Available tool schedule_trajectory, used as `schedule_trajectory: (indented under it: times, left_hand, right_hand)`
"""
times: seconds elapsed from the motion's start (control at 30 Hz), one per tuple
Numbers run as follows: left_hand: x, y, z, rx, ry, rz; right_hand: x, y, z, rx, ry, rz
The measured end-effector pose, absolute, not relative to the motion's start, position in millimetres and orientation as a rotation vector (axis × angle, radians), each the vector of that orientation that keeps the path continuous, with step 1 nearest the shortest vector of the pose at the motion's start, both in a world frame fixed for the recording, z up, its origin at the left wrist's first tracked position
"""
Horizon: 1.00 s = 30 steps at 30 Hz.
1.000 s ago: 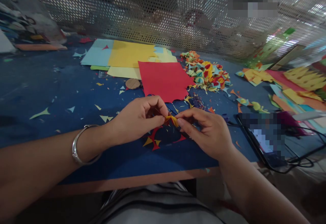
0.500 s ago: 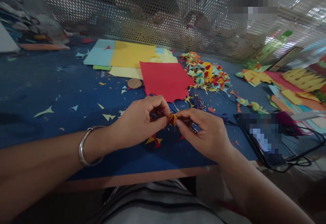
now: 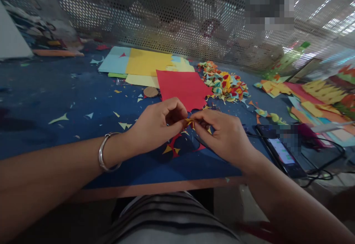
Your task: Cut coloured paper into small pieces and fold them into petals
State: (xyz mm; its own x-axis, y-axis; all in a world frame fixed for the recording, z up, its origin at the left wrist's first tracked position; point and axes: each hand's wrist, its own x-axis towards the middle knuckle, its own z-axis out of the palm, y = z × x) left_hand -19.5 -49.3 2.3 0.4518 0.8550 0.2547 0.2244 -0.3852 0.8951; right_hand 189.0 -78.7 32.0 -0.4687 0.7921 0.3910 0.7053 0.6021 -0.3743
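Small folded yellow paper piece (image 3: 189, 121), pinched between the left hand (image 3: 158, 126) and the right hand (image 3: 226, 135), with thumb and fingers of each nearly together on it. Lies at 3 o'clock from the left hand, between 9 and 10 from the right; touches both, with neither nearer. Appears to run lengthwise from 9 to 3 o'clock, though largely covered by fingers. Beyond, at 12 o'clock, red sheet (image 3: 183, 88); between 1 and 2, heap of folded pieces (image 3: 226, 84).

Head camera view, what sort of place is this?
Probably a paper-craft work area: a blue flat tabletop strewn with small coloured paper scraps, a red paper sheet with a notched right edge, and a multicoloured heap of small folded paper pieces.
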Motion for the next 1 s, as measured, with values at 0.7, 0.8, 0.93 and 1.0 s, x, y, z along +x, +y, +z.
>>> schedule_trajectory:
  times: [0.7,0.8,0.93,1.0]
  left_hand:
    - [-31.2,-26.6,19.6,1.727,0.93,0.756]
    - [-29.5,-26.4,19.4,1.705,0.919,0.767]
    - [-28.3,-26.5,20.3,1.7,0.95,0.732]
    - [-28.2,-26.7,20.6,1.693,0.954,0.717]
  right_hand:
    - [190.3,-62.2,26.8,-1.038,-2.431,0.321]
    - [190.8,-62.2,24.7,-1.035,-2.446,0.344]
    - [191.2,-61.9,23.0,-1.02,-2.448,0.375]
    - [190.7,-61.7,23.1,-1.021,-2.451,0.373]
